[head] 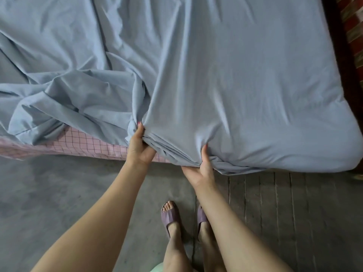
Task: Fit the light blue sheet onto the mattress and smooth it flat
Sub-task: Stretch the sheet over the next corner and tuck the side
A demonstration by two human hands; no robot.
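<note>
The left hand (138, 146) and the right hand (203, 165) are both gripping bunched folds of the light blue sheet (225, 79) at the near edge of the mattress (82, 143). The sheet is lying smooth over the right corner and rumpled at left, exposing pink checked fabric.

Both arms extended forward; left grip (139, 143) and right grip (203, 163) curled, pinching fabric.
</note>
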